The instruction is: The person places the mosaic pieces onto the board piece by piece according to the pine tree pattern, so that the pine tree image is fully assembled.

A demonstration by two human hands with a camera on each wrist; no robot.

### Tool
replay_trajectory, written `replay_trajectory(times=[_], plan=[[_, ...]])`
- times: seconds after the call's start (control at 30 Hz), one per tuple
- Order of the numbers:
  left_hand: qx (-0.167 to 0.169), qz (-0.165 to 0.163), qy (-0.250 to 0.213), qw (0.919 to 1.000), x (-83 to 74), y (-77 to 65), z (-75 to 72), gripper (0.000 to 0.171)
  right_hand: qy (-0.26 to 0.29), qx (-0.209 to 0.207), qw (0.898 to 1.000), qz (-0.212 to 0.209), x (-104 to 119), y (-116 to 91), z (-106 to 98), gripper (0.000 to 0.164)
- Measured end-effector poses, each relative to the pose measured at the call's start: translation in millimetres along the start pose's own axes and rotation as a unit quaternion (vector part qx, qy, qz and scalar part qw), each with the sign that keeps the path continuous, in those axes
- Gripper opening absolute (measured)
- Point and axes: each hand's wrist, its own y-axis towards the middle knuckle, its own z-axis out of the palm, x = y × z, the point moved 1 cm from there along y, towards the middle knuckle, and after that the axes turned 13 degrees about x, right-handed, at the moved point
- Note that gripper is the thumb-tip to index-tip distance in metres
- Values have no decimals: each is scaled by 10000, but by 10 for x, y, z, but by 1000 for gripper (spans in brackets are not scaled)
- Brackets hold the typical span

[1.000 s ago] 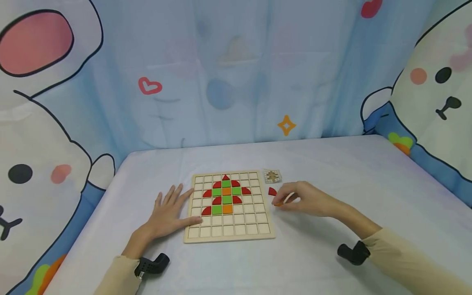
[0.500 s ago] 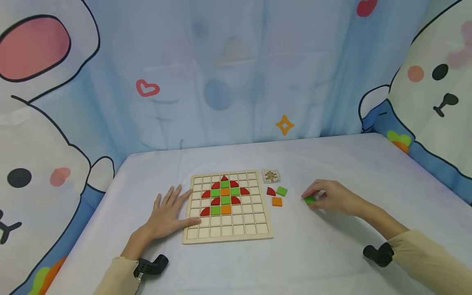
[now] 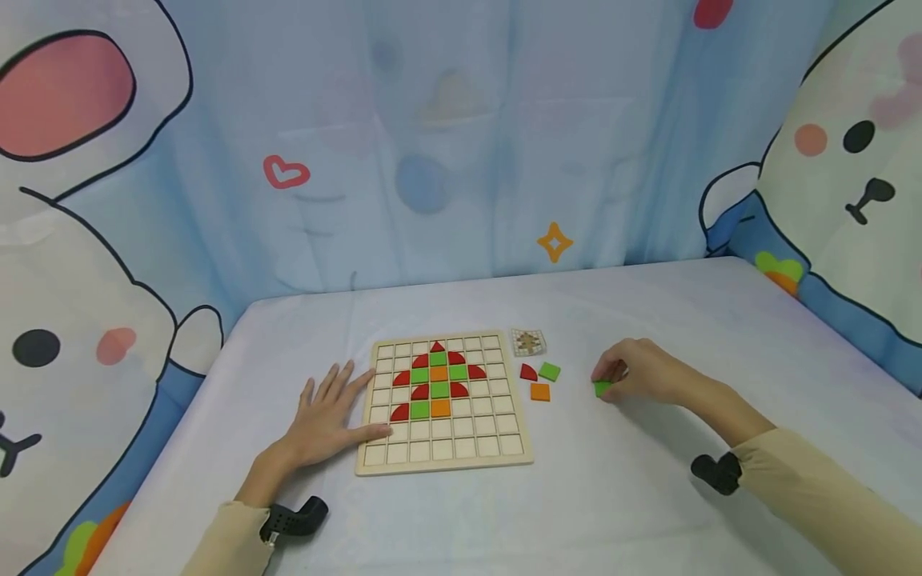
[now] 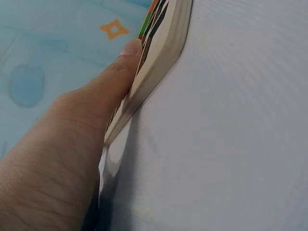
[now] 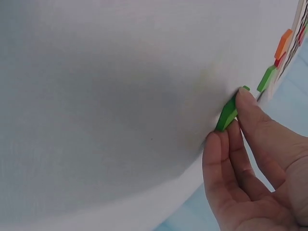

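A wooden grid board [image 3: 461,454] lies flat, with red quarter-round, green and orange square tiles set in its cells in a tree-like pattern. At its left edge rests my left hand [image 3: 320,424], fingers spread and thumb on the frame; the left wrist view shows the thumb [image 4: 108,84] lying along the board's side. To the right of the board, my right hand [image 3: 644,372] pinches a green square tile [image 3: 602,388] between thumb and fingers, low over the cloth. In the right wrist view this green tile [image 5: 227,114] is tilted on edge, partly covered by the thumb.
Between board and right hand lie a red quarter-round tile [image 3: 529,372], a green tile [image 3: 550,371] and an orange tile [image 3: 540,392]. A small pattern card [image 3: 529,342] sits behind them. White cloth [image 3: 605,496] covers the table; a printed curtain [image 3: 461,160] hangs behind.
My right hand has let go of an orange tile beside the board, moved right and taken hold of a green tile. The left hand stays in place.
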Motion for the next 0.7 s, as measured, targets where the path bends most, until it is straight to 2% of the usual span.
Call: replay_trajectory(times=[0.13,0.37,0.53,0.7], plan=[[13,-15,4,10000,11,1,9,101,149,60,9996,228,-21,11,-11,19],[8,-55,46,10000,-5,13,5,101,420,4,9986,332,-58,1,-1,19],[-10,-16,-1,10000,-7,13,10,101,526,-166,9981,270,-90,-30,33,19],[-109,75,-39,9999,1,10,32,102,363,-459,9983,77,-82,-50,76,21]])
